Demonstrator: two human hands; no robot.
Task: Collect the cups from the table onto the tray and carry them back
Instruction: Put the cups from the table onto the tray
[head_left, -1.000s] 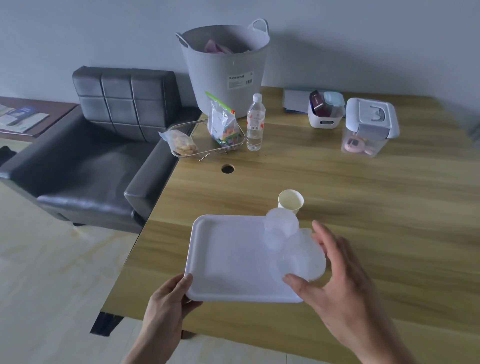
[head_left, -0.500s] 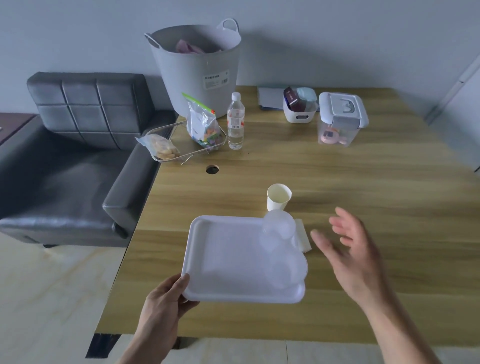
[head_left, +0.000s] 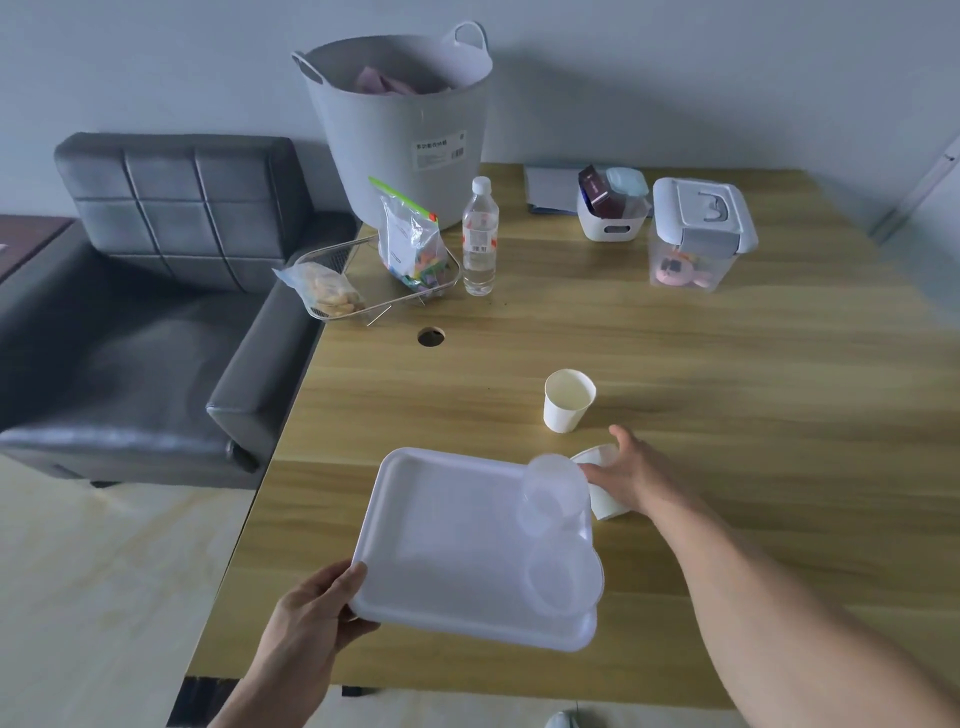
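Observation:
My left hand (head_left: 311, 618) grips the near left corner of a white tray (head_left: 441, 545) held over the wooden table's front edge. Two clear plastic cups stand on the tray's right side, one at the far corner (head_left: 553, 493) and one at the near corner (head_left: 563, 577). My right hand (head_left: 631, 475) is closed around a white paper cup (head_left: 605, 499) just right of the tray; the cup is tilted. Another white paper cup (head_left: 568, 400) stands upright on the table beyond them.
At the back of the wooden table (head_left: 727, 389) stand a grey tub (head_left: 405, 130), a water bottle (head_left: 479, 239), a wire basket with snack bags (head_left: 374, 275), a small white bin (head_left: 613, 208) and a lidded clear box (head_left: 696, 234). A black armchair (head_left: 156, 291) sits left.
My right hand let go of the near clear cup on the tray, swung out to the right, then reached in and took hold of the paper cup beside the tray.

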